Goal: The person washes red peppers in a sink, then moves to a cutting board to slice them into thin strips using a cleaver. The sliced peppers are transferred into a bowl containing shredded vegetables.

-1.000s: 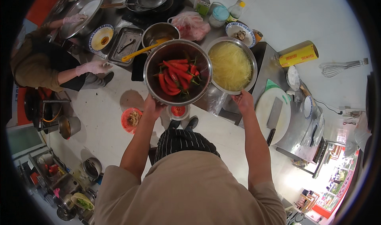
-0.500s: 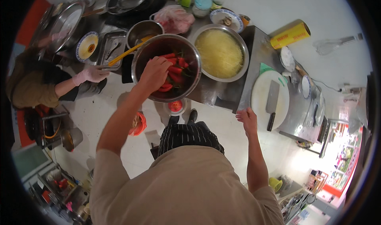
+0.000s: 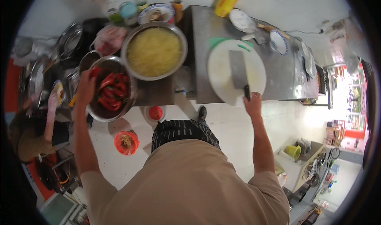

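Note:
My left hand (image 3: 84, 89) is at the left side of a steel bowl (image 3: 132, 102) of red chili peppers (image 3: 113, 91). Its fingers are closed on a red pepper (image 3: 95, 71) that shows at the fingertips; motion blurs it a little. On the right, my right hand (image 3: 253, 101) has its fingers closed round the end of a cleaver's black handle. The cleaver (image 3: 238, 69) lies flat on a round white cutting board (image 3: 217, 72), its blade pointing away from me. A strip of green pepper (image 3: 244, 47) lies beyond the blade.
A large steel bowl of pale yellow shreds (image 3: 154, 52) stands between peppers and board. Behind are a patterned plate (image 3: 168, 12), bottles and a yellow box (image 3: 229, 0). A red basket (image 3: 126, 143) sits on the floor. At left is another person's gloved hand (image 3: 52, 104).
My view has swung right. My left hand has moved from among the peppers to the bowl's left side. My right hand has reached from the table edge to the cleaver's handle.

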The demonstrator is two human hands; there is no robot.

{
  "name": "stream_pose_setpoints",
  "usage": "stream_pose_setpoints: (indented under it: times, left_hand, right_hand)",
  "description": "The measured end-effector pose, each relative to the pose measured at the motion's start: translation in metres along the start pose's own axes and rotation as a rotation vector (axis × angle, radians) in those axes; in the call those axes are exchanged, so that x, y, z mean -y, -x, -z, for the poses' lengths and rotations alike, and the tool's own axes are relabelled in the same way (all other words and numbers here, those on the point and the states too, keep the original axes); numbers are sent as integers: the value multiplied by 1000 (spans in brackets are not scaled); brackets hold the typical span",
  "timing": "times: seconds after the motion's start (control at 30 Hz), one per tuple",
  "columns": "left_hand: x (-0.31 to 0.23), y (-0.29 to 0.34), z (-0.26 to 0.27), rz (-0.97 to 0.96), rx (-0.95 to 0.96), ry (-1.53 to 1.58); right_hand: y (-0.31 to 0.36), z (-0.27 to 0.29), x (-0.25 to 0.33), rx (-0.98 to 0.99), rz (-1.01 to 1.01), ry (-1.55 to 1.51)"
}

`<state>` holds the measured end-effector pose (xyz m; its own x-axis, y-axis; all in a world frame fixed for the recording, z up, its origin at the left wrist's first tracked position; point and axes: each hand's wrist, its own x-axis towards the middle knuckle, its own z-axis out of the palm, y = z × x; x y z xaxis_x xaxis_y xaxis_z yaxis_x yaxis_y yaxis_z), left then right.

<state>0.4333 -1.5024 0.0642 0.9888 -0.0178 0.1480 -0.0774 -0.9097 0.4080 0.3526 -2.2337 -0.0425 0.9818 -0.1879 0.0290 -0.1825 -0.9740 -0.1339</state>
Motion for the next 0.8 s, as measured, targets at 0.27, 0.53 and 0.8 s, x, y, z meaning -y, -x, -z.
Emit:
stream_pose_setpoints:
  times: [0.27,0.53,0.8]
  left_hand:
    - [-270,-6,-72,-50,284,605]
    - [-444,-37,-303,-398,387,386]
    - [-488,-40,-364,-471,330,307]
  right_hand:
    - [-44,-10,-36,337,-120,-408]
    - [-51,91,-101,602,-248,-1444]
    - [5,97,-99,560,-444,-1123]
